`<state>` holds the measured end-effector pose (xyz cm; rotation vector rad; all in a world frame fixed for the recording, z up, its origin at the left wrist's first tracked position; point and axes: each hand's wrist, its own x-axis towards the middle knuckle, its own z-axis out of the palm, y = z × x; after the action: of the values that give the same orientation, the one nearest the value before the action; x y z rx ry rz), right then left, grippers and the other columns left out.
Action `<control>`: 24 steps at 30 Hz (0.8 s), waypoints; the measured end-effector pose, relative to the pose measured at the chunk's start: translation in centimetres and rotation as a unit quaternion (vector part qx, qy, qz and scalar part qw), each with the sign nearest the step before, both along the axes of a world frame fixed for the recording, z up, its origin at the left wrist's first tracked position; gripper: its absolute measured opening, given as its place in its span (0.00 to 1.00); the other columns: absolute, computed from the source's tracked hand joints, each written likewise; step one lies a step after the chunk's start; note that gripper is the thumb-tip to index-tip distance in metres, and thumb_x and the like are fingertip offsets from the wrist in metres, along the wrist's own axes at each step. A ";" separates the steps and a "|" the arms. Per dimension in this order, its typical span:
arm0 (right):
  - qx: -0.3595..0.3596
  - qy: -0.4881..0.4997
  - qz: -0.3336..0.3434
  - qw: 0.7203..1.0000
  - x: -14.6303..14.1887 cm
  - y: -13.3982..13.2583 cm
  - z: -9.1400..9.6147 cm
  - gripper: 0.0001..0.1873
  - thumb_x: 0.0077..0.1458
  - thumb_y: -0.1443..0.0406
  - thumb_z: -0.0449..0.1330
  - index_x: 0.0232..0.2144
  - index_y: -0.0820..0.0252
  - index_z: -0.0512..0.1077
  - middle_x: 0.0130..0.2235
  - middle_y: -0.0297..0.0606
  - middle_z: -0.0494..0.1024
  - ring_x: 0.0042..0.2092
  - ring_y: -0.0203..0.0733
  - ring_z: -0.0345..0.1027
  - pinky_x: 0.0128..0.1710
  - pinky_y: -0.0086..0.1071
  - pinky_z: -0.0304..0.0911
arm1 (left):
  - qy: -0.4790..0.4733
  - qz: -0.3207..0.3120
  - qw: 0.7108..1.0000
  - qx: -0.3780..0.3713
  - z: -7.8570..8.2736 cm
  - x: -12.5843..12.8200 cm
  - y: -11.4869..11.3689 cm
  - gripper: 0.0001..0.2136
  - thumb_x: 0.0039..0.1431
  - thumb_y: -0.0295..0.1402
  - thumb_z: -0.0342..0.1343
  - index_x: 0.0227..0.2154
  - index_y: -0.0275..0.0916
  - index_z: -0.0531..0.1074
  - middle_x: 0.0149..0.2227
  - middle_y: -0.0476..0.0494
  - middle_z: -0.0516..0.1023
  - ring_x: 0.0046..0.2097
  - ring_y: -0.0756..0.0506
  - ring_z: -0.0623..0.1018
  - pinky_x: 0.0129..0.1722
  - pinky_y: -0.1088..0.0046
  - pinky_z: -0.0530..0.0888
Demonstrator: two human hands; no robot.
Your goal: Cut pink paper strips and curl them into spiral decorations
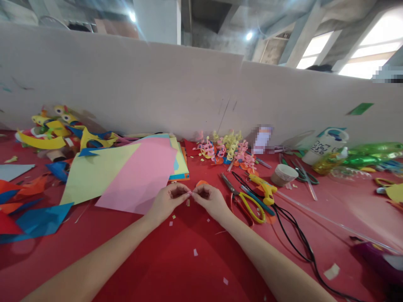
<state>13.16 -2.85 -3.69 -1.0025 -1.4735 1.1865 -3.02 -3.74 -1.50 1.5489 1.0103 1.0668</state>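
My left hand [170,200] and my right hand [211,201] meet fingertip to fingertip over the red table. Both are closed in a pinch on a tiny pink paper piece [190,193], mostly hidden by the fingers. Left of my left hand lie a pink paper sheet [138,172] and a pale yellow sheet [91,172], overlapping. Just right of my right hand rest scissors [248,201] with red and yellow handles and a yellow glue gun [264,186]. Behind the hands stands a cluster of curled pink and yellow paper pieces [225,149].
Small paper scraps [195,252] dot the red table [176,272]. A black cord [296,230] and a clear tube [333,222] run along the right. Farther back are a paper cup [283,175], a white container [324,144] and green bottles [371,155]. A pale partition [157,84] closes off the back.
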 end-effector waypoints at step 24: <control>0.060 -0.017 0.010 0.998 -0.3 -0.8 0.8 0.04 0.48 0.63 0.59 0.26 0.56 0.67 0.24 0.32 0.73 0.28 0.38 0.68 0.31 0.32 0.65 | 0.159 0.088 0.963 0.198 0.6 0.1 -0.9 0.04 0.55 0.28 0.52 0.33 0.42 0.67 0.36 0.47 0.75 0.37 0.47 0.75 0.41 0.66 0.72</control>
<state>12.86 -3.67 -2.90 -0.9314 -1.5672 1.0860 -2.96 -4.65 -0.95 2.0320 1.2222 1.2224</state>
